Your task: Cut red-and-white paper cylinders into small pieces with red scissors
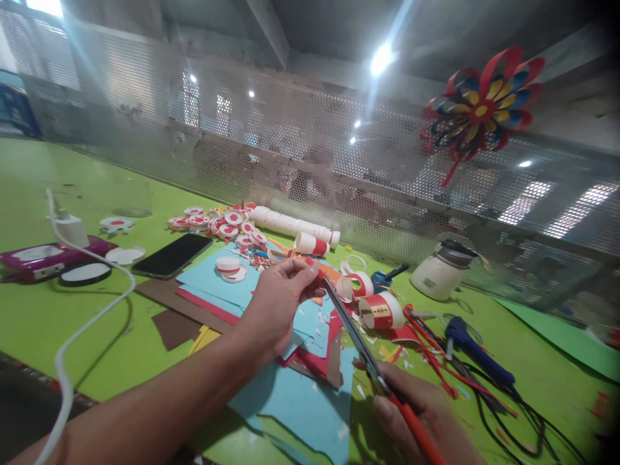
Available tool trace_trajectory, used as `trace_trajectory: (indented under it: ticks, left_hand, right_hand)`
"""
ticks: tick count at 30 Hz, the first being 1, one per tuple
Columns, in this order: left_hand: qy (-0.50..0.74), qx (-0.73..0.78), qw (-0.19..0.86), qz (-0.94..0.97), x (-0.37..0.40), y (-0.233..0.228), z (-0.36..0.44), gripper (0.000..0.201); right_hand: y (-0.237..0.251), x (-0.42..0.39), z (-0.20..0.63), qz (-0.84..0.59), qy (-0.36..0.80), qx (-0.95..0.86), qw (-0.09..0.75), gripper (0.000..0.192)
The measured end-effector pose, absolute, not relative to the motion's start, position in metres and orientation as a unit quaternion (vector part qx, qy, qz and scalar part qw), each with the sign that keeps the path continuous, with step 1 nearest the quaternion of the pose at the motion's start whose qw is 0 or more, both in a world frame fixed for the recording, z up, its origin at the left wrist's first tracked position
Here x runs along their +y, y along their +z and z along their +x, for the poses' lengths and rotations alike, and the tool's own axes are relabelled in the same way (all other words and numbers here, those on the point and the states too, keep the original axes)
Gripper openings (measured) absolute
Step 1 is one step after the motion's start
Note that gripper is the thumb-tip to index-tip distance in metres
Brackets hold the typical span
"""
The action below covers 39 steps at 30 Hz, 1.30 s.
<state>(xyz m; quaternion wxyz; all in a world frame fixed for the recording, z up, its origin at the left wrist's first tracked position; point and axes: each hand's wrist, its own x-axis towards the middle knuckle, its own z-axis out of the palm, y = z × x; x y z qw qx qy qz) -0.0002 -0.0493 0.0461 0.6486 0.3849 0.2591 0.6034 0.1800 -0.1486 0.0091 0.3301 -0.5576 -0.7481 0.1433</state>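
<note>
My left hand (285,294) is closed in a pinch on a small piece of red paper (317,273), held above the stack of coloured paper. In my right hand (416,407) is a pair of scissors (356,339) with red handles, its long metal blades pointing up and away from me. The blade tips reach the red paper at my left fingertips; whether they touch it I cannot tell. Below lie light blue sheets (295,413), red sheets and brown card (162,297), with small white and red scraps scattered on them. A tiny white paper hat (231,268) sits on the blue paper.
Behind lie several red-and-white paper discs (232,219) and a long white roll (295,224). Paper cups (382,311), a blue glue gun (477,352) with black cable, and a cream jug (443,271) stand right. A phone (173,256) and a white cable (94,316) lie left.
</note>
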Motion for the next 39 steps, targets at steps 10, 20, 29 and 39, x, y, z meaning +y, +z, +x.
trace_trajectory:
  ticks: [10, 20, 29, 39]
  left_hand:
    - [0.566, 0.269, 0.646, 0.435, -0.043, 0.047, -0.009, 0.016]
    - [0.544, 0.276, 0.651, 0.452, -0.043, 0.051, -0.013, 0.016]
    - [0.540, 0.273, 0.648, 0.462, -0.043, 0.053, -0.014, 0.016]
    - [0.537, 0.277, 0.644, 0.469, -0.043, 0.052, -0.014, 0.017]
  right_hand:
    - [0.030, -0.155, 0.172, -0.543, 0.207, -0.746, 0.324, 0.051]
    - [0.025, -0.152, 0.183, -0.539, 0.173, -0.773, 0.287, 0.048]
    - [0.024, -0.152, 0.184, -0.537, 0.182, -0.771, 0.291, 0.047]
    - [0.017, -0.152, 0.188, -0.538, 0.179, -0.767, 0.299, 0.053]
